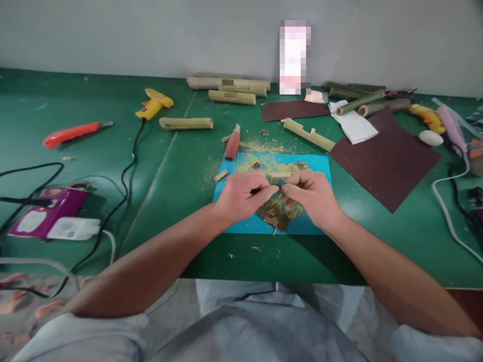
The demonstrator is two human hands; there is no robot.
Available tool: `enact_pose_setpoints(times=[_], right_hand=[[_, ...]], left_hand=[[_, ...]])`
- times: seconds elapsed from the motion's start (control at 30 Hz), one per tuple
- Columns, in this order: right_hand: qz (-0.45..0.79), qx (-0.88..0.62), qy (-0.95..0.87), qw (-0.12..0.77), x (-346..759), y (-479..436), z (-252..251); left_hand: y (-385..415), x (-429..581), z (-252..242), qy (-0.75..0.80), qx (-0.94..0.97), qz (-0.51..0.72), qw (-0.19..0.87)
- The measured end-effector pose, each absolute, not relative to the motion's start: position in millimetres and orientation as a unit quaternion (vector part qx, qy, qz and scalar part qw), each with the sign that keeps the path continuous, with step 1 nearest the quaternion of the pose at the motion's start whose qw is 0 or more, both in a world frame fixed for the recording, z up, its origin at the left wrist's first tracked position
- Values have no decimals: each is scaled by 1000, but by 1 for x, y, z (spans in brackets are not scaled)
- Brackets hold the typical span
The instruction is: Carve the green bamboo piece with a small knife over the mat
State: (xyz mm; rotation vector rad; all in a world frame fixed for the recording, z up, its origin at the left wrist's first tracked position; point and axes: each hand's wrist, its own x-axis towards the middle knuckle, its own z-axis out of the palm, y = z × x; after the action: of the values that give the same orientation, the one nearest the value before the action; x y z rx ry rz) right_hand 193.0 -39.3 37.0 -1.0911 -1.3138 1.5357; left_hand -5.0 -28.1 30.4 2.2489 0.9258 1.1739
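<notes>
figure: two-handed pinch beside a pale bamboo tube [279, 176]

clock directions are read from the fingertips, 12 o'clock pointing away from the wearer. the left hand [247, 195] and right hand [314, 192] meet above a blue sheet [241, 226], thumbs and fingers closed together on a small dark piece [280, 183]. the tube lies just beyond this pinch at 12 o'clock, its long axis running from 9 to 3; neither hand is clearly nearer, and whether hidden fingers also grip it cannot be told. the tube is smooth and cylindrical, the dark piece thin and flat-looking. at 6 o'clock, fibrous shavings [277, 212] heap loosely; fine yellowish dust spreads toward 12. a tapered, red-handled knife [233, 144] rests at 10 to 11 o'clock, a notched bamboo length [302, 131] at 1, and a matte, angular brown sheet [392, 176] at 2 to 3.
</notes>
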Motion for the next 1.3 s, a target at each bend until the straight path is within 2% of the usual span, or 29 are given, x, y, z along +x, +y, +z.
enact_pose_setpoints(times=[0.37, 0.53, 0.8, 1.0, 1.17, 1.3], right_hand=[[617, -423, -502, 434, 193, -39, 36], [623, -401, -507, 440, 194, -38, 34], [630, -353, -536, 438, 193, -37, 28], [562, -379, -579, 453, 194, -37, 33], [604, -345, -551, 461, 193, -35, 28], [609, -349, -535, 470, 191, -36, 22]], left_hand=[[-30, -4, 34, 329, 787, 451, 265], [-32, -3, 35, 347, 783, 452, 250], [-30, -4, 32, 374, 734, 465, 324], [-34, -2, 37, 375, 742, 445, 331], [-33, -1, 36, 383, 745, 406, 365], [-32, -2, 33, 378, 769, 381, 348]])
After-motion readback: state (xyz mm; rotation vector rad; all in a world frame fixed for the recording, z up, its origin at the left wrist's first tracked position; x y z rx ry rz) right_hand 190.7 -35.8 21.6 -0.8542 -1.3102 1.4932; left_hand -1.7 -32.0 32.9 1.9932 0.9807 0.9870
